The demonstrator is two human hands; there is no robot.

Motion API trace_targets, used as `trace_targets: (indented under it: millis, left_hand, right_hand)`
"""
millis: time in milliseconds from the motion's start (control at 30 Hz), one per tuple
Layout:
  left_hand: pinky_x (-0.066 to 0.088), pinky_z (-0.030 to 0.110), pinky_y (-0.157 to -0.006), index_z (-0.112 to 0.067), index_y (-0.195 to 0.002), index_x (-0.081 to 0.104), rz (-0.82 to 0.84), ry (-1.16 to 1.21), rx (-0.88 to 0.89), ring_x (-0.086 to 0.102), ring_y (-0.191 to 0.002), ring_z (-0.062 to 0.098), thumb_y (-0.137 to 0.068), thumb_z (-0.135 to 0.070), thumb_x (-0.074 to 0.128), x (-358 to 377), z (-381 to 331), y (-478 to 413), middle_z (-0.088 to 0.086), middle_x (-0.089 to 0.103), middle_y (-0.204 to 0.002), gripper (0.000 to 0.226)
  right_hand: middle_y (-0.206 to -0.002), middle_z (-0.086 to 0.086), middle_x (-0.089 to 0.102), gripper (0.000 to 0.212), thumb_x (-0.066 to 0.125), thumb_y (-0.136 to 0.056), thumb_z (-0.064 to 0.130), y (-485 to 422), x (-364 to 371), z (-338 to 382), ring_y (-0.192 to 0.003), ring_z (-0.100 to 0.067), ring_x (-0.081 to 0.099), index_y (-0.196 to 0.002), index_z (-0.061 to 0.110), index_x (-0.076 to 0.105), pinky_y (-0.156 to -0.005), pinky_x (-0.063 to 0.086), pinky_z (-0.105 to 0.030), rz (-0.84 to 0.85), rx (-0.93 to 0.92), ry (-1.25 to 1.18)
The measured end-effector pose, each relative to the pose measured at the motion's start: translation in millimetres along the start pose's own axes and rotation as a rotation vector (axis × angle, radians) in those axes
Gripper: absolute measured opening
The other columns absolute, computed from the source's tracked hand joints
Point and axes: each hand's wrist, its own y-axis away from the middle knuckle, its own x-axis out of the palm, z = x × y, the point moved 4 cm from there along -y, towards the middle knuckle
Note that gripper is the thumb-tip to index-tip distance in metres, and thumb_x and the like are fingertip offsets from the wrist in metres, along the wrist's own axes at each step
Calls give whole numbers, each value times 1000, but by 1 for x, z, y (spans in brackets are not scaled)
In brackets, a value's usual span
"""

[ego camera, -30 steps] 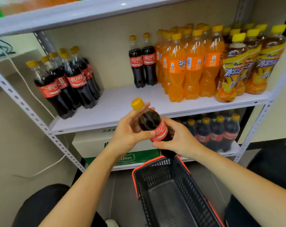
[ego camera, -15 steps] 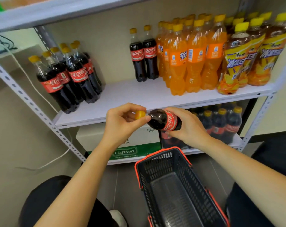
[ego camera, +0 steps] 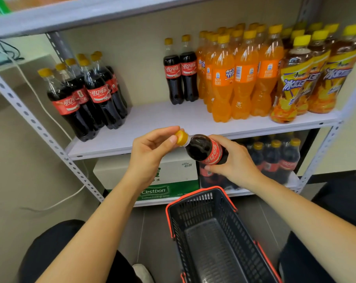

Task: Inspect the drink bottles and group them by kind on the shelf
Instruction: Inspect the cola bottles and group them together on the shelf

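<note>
A cola bottle (ego camera: 205, 151) with a red label and yellow cap lies almost on its side in front of the shelf edge. My right hand (ego camera: 232, 162) grips its body from the right. My left hand (ego camera: 150, 150) pinches the yellow cap with thumb and fingers. On the white shelf (ego camera: 152, 119) stand several cola bottles (ego camera: 87, 97) at the left, two cola bottles (ego camera: 180, 72) at the back middle, several orange soda bottles (ego camera: 240, 78) and several iced tea bottles (ego camera: 307, 78) at the right.
A dark basket with an orange rim (ego camera: 217, 237) stands on the floor below my hands, nothing in it. On the lower shelf sit a green and white water carton (ego camera: 171, 180) and more cola bottles (ego camera: 275, 158). A white cable (ego camera: 50, 111) hangs at the left.
The cola bottle went from upright to lying sideways. My left hand slid from its body to the cap; my right hand kept its grip on the body.
</note>
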Motion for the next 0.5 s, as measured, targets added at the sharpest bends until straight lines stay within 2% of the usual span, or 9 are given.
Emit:
trace_targets:
  millis: [67, 133, 300, 400, 500]
  left_hand:
    - [55, 39, -96, -19, -106, 79, 5, -87, 75, 70, -114, 27, -86, -13, 76, -2, -5, 0, 8, 76, -116, 21]
    - [57, 31, -90, -19, -108, 78, 11, -169, 135, 73, -108, 23, -84, -9, 78, -2, -9, 2, 3, 78, -112, 26]
    - [61, 29, -82, -21, -100, 78, -165, -223, 168, 77, -88, 19, -76, -13, 85, -2, -13, 5, -1, 80, -94, 26]
    - [59, 26, -78, -18, -106, 76, -197, -255, 164, 76, -88, 13, -82, -7, 82, -4, -11, 3, -4, 80, -94, 27]
    - [59, 29, -83, -23, -126, 66, -94, -286, 71, 75, -98, 14, -90, -6, 74, -2, 0, 0, -3, 79, -102, 41]
  right_hand:
    - [-121, 21, 67, 78, 94, -66, 24, 1, 2, 1, -113, -3, 62, -134, 37, 58, -97, 49, -25, 40, 20, -47]
    - [-126, 16, 68, 80, 95, -67, 23, 3, 5, 3, -117, -3, 63, -137, 34, 59, -100, 51, -29, 82, 35, -97]
    - [-129, 11, 69, 82, 95, -69, 16, 4, 12, 10, -119, -5, 65, -141, 25, 58, -105, 51, -34, 222, 95, -248]
    - [-122, 8, 73, 74, 94, -71, 15, 7, 16, 14, -113, -7, 68, -137, 23, 61, -100, 53, -31, 261, 125, -303]
    - [-116, 9, 75, 61, 92, -73, 17, 8, 18, 18, -107, -8, 71, -127, 27, 65, -89, 54, -21, 256, 162, -372]
